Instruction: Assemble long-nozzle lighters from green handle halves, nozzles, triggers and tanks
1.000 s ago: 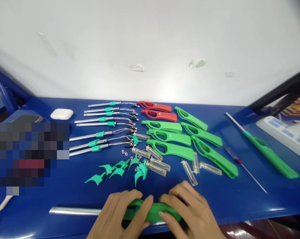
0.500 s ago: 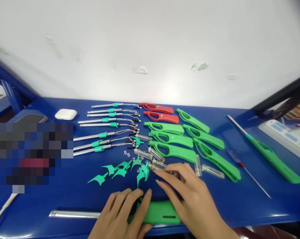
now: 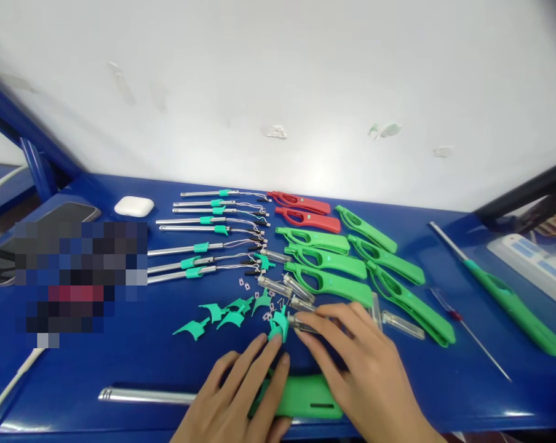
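Note:
My left hand [image 3: 241, 394] lies over a green lighter [image 3: 305, 397] with a long metal tube [image 3: 144, 395] at the table's front edge. Its forefinger and thumb are closed about the handle, while two other fingertips stretch to the nearest teal trigger piece [image 3: 280, 323]. Between the thumb and fingers of my right hand [image 3: 361, 363] is a clear fuel tank [image 3: 300, 321], its far end hidden by the fingers. Another clear tank [image 3: 302, 303] lies just behind it. Several more teal triggers [image 3: 234, 317] and tiny pale pieces [image 3: 244, 283] are spread to the left.
Metal tubes with wires [image 3: 190, 221] lie in a row at the back left. Red handles [image 3: 308, 218] and green handles [image 3: 328, 286] fill the middle. To the right are a screwdriver [image 3: 481, 344], a whole green lighter [image 3: 513, 307] and a power strip [image 3: 531, 258]. A white case [image 3: 134, 206] sits back left.
The view has shifted, so things appear farther right. My right hand has drawn one clear tank slightly nearer. Fingers of my left hand have stretched forward to the teal trigger.

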The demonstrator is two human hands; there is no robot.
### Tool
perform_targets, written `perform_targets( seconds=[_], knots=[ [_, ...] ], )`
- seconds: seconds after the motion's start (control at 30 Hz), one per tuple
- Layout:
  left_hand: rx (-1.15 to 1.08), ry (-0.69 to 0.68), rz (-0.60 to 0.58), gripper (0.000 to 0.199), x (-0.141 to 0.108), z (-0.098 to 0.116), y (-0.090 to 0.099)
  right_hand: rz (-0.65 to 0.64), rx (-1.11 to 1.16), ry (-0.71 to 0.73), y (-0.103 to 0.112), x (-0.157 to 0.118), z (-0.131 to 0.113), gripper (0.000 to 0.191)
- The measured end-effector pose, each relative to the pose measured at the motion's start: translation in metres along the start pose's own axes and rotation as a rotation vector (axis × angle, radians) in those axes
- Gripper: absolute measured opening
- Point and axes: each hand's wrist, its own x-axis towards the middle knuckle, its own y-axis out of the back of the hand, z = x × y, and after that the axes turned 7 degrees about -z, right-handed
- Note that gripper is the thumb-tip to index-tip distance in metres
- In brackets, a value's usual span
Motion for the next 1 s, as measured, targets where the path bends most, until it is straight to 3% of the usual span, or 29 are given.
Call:
perform_targets(
  seconds=[0.2, 0.47, 0.77, 1.0],
  knots=[
    [-0.01, 0.029, -0.037, 0.038, -0.006, 0.001, -0.001, -0.166, -0.018, 0.067, 0.001, 0.017, -0.01, 0.027],
    [0.0, 0.077, -0.046, 0.037, -0.006, 0.004, -0.002, -0.168, -0.05, 0.017, 0.001, 0.015, -0.006, 0.025],
    [0.018, 0.084, -0.035, 0.038, -0.008, 0.003, -0.003, -0.18, -0.071, 0.143, 0.0, 0.038, -0.009, 0.017],
    [0.009, 0.071, -0.03, 0.036, -0.009, 0.003, -0.003, -0.175, -0.114, 0.173, -0.008, 0.037, -0.007, 0.018]
  ],
)
